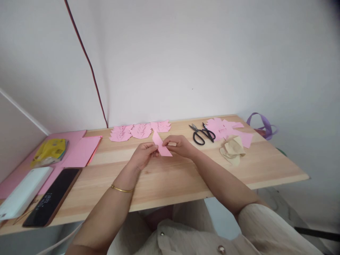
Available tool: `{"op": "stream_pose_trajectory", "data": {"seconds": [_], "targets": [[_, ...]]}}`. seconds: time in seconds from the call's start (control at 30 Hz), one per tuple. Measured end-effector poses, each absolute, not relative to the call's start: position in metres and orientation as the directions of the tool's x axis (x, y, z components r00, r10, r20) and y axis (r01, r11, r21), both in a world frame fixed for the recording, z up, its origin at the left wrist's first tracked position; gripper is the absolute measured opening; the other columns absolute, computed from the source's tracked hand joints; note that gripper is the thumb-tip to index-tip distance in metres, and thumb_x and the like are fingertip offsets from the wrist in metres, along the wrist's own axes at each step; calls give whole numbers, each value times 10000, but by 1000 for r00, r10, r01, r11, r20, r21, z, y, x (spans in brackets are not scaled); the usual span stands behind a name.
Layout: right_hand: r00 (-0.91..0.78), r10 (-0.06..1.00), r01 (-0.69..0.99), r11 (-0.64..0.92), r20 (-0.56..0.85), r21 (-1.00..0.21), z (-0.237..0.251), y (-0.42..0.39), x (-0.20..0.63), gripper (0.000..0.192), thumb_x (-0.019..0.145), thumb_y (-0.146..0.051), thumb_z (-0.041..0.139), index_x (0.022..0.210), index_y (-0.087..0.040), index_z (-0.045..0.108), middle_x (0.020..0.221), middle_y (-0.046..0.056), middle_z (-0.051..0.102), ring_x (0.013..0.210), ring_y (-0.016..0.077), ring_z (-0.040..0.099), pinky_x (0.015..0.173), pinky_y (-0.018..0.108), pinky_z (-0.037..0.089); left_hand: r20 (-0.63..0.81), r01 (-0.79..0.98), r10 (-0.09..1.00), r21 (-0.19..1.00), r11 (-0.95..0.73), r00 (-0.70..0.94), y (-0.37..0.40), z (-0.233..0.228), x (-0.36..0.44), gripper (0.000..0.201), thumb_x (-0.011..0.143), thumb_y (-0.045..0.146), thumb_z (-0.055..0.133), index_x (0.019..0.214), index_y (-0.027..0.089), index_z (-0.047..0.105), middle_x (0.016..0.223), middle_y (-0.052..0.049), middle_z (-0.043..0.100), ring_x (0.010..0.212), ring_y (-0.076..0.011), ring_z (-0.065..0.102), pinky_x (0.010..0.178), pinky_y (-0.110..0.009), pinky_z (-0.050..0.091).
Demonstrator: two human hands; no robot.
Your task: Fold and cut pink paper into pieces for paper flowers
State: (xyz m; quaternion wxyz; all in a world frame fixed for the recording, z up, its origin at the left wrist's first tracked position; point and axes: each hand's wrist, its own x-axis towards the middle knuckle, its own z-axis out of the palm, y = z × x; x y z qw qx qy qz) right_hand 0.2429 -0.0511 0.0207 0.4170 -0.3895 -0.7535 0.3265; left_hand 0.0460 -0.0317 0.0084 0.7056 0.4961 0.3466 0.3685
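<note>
A small folded piece of pink paper (160,144) is held up over the middle of the wooden table. My left hand (145,154) pinches its left edge between thumb and fingers. On the other side, my right hand (180,145) has its thumb and fingertips closed on the paper's right edge. Just behind my hands lie several cut pink paper shapes (141,130) with jagged edges, in a row near the wall. Black-handled scissors (199,136) rest to the right of my right hand, partly over a dark pen-like object (204,126).
Pink paper scraps (225,129) and a crumpled beige cloth or paper (233,149) lie at the right. Large pink sheets (77,150), a yellow packet (50,151), a white box-like object (25,191) and a dark phone (53,198) occupy the left. A purple ribbon (265,124) hangs past the far right edge.
</note>
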Motion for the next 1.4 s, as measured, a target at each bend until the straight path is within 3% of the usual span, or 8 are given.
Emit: {"op": "stream_pose_trajectory", "data": {"seconds": [0.27, 0.57, 0.77, 1.0, 1.4], "targets": [[-322, 865, 330, 483, 384, -811, 18, -48, 244, 140, 782, -223, 554, 853, -186, 668, 864, 40, 676, 800, 150, 615, 759, 275, 454, -29, -8, 907, 999, 36, 420, -32, 10, 45, 242, 726, 386, 653, 678, 149, 673, 598, -35, 619, 578, -124, 545, 618, -245, 423], [-232, 916, 316, 389, 327, -866, 20, -52, 236, 152, 781, -312, 603, 811, -173, 655, 828, 35, 676, 774, 136, 604, 738, 257, 449, 48, 129, 890, 985, -118, 453, -33, 13, 44, 252, 783, 385, 587, 761, 158, 695, 747, -67, 664, 667, -143, 567, 678, -260, 441], [-203, 936, 277, 338, 289, -900, 17, -50, 234, 182, 777, -337, 603, 785, -155, 607, 779, 27, 640, 716, 116, 564, 692, 247, 439, 55, 118, 886, 985, -122, 460, -37, 19, 47, 198, 735, 351, 635, 751, 162, 690, 748, -50, 664, 670, -142, 568, 665, -255, 436], [-189, 929, 262, 361, 319, -895, 11, -49, 232, 191, 764, -352, 616, 819, -176, 566, 770, 8, 607, 710, 110, 550, 697, 250, 442, 36, 205, 934, 972, -115, 356, -38, 13, 51, 237, 698, 383, 673, 664, 149, 662, 630, -25, 640, 557, -108, 526, 551, -226, 378], [-154, 907, 275, 420, 391, -865, 10, -52, 230, 220, 761, -317, 625, 908, -189, 526, 754, -1, 607, 710, 123, 584, 699, 265, 444, -78, -78, 916, 990, 117, 393, -32, 6, 51, 209, 645, 319, 735, 675, 127, 656, 654, -33, 652, 554, -90, 540, 589, -226, 428]]}}
